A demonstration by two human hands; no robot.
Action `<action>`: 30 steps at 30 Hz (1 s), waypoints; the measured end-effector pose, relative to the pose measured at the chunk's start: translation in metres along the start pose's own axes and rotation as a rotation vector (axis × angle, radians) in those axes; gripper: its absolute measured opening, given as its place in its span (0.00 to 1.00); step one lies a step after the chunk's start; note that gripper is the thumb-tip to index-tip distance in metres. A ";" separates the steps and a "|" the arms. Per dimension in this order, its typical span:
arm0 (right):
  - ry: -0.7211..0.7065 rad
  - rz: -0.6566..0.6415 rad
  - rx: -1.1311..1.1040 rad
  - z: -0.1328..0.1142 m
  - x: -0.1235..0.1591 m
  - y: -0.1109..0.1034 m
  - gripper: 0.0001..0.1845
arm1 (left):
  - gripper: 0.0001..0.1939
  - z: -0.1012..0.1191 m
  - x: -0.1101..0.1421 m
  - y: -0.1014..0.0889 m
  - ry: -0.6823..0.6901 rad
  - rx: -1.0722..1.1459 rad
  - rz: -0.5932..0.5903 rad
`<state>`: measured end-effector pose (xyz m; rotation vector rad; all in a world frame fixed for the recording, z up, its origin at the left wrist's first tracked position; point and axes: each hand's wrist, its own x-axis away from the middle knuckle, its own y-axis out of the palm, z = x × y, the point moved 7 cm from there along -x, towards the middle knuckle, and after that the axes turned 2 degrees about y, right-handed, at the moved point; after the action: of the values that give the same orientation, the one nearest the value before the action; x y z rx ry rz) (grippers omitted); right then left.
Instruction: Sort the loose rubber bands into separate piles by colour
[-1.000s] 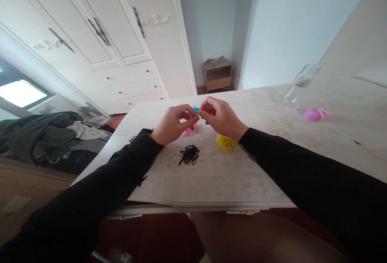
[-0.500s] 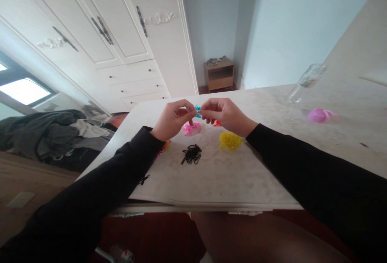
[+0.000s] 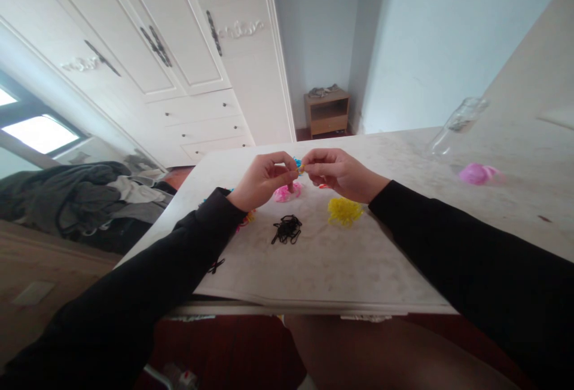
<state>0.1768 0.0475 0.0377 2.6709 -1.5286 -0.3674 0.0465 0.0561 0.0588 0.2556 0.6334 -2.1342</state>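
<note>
My left hand (image 3: 266, 180) and my right hand (image 3: 343, 173) meet above the far middle of the table, fingertips pinched on a small orange rubber band (image 3: 302, 168). Blue rubber bands (image 3: 297, 162) show just behind the fingertips. Below my left fingers lies a pile of pink rubber bands (image 3: 287, 192). A bit of red (image 3: 323, 186) peeks out under my right hand. Nearer to me are a black pile of bands (image 3: 287, 229) and a yellow pile (image 3: 344, 211). Mixed coloured bands (image 3: 246, 220) are partly hidden by my left wrist.
The white table (image 3: 323, 264) has a few black bands (image 3: 216, 266) near its front left. At the right stand a clear glass bottle (image 3: 457, 128) and a pink-purple bundle (image 3: 478, 173). Clothes (image 3: 98, 198) are heaped at the left; a white wardrobe (image 3: 179, 37) stands behind.
Both hands have shifted slightly right in the view, along with the whole scene. The orange band shows more between the fingertips now.
</note>
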 end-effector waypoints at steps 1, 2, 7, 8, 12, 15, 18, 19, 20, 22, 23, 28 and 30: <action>0.013 -0.023 -0.017 -0.001 0.001 0.001 0.05 | 0.09 0.001 0.000 0.000 0.004 0.005 0.003; 0.028 -0.049 -0.038 -0.002 0.002 0.003 0.05 | 0.08 0.003 0.001 0.000 0.010 0.012 0.007; 0.114 -0.191 -0.153 -0.006 0.008 0.016 0.04 | 0.07 0.011 0.004 0.005 0.040 0.064 -0.006; 0.120 -0.201 -0.176 -0.006 0.009 0.017 0.04 | 0.07 0.012 0.005 0.006 0.040 0.064 -0.017; 0.127 -0.190 -0.242 -0.003 0.010 0.019 0.04 | 0.09 0.015 0.005 0.009 0.064 0.023 -0.048; 0.118 -0.155 -0.250 -0.002 0.010 0.019 0.04 | 0.09 0.019 0.004 0.008 0.106 -0.020 -0.028; 0.092 -0.118 -0.219 -0.003 0.010 0.017 0.05 | 0.10 0.023 0.004 0.008 0.143 -0.062 -0.023; 0.087 -0.126 -0.202 -0.005 0.011 0.017 0.05 | 0.10 0.025 0.005 0.008 0.154 -0.077 -0.028; 0.087 -0.146 -0.174 -0.006 0.011 0.017 0.06 | 0.10 0.026 0.005 0.009 0.167 -0.090 -0.034; 0.083 -0.194 -0.077 -0.008 0.012 0.017 0.08 | 0.09 0.029 0.006 0.009 0.195 -0.110 -0.029; 0.076 -0.207 -0.011 -0.009 0.012 0.017 0.09 | 0.09 0.030 0.006 0.008 0.208 -0.113 -0.016; 0.003 -0.104 0.109 -0.016 0.011 0.007 0.11 | 0.07 0.029 0.007 0.002 0.187 -0.063 0.055; -0.004 -0.064 0.057 -0.018 0.011 0.007 0.10 | 0.08 0.028 0.007 0.001 0.163 -0.041 0.059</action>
<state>0.1800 0.0332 0.0539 2.7692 -1.4794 -0.3368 0.0446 0.0357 0.0793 0.4233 0.7536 -2.0549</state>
